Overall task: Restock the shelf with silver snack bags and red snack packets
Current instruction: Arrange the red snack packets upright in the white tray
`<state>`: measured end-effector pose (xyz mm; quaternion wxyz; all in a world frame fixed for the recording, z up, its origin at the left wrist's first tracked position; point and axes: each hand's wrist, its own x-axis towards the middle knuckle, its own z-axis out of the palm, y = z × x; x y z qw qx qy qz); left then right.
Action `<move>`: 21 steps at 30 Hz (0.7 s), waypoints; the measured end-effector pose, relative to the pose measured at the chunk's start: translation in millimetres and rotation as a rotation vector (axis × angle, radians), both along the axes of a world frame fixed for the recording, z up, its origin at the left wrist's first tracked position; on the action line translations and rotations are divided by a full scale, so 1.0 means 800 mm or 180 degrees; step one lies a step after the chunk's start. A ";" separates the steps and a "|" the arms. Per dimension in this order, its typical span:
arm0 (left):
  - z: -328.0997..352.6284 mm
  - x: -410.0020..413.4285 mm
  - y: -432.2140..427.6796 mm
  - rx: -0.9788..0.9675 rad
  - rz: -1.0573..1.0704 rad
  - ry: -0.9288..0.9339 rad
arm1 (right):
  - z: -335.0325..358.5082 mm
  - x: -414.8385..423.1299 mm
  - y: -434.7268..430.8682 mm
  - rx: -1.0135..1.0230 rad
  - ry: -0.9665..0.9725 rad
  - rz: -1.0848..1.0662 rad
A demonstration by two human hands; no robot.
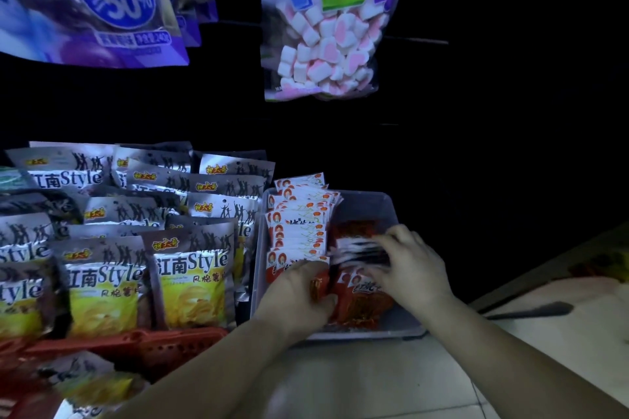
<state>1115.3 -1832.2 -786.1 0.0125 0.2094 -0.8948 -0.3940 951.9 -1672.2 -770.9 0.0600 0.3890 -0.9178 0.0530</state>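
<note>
Several silver snack bags [190, 279] with yellow fronts stand in rows in a red basket [136, 343] on the left. Beside them a clear plastic bin [374, 204] holds a standing row of red snack packets [299, 228] along its left side. My left hand [299, 299] grips the near end of a bunch of red packets at the bin's front. My right hand [412, 265] lies over a blurred stack of red packets [364, 296] in the bin's right half, its fingers curled on their tops.
A purple bag [112, 7] and a bag of pink-and-white marshmallows [326, 27] hang above from pegs. One silver bag [85, 381] lies low at the front left. Pale floor tiles [374, 378] spread below the bin. The shelf back is dark.
</note>
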 end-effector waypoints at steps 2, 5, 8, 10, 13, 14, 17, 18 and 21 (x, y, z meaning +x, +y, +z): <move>0.004 -0.002 0.003 -0.0017 -0.0013 -0.0012 | 0.000 0.001 0.003 0.0160 0.0127 0.0108; -0.001 -0.008 0.007 0.0045 0.0073 -0.0126 | -0.002 0.007 0.001 0.0273 0.0291 0.0037; -0.011 -0.022 0.017 0.0267 0.0334 -0.0233 | 0.009 0.005 -0.008 0.0361 0.0201 -0.0288; -0.022 -0.041 0.027 0.0659 0.0473 -0.0117 | 0.008 -0.005 -0.017 0.0412 -0.0223 -0.0659; -0.028 -0.066 0.035 0.1002 0.0327 0.0003 | -0.005 -0.029 -0.035 0.0135 -0.0506 -0.0600; -0.028 -0.075 0.033 0.0855 0.0129 -0.0007 | -0.010 -0.038 -0.039 -0.0026 -0.0652 -0.0515; -0.030 -0.099 0.014 -0.0149 -0.0311 -0.0108 | -0.016 -0.066 -0.040 -0.0161 -0.1286 -0.0204; -0.034 -0.105 0.009 -0.0357 -0.0344 -0.0204 | -0.016 -0.070 -0.038 -0.0178 -0.1396 -0.0075; -0.049 -0.122 0.006 -0.0601 -0.0498 -0.0427 | -0.024 -0.075 -0.024 0.0087 -0.1044 0.0304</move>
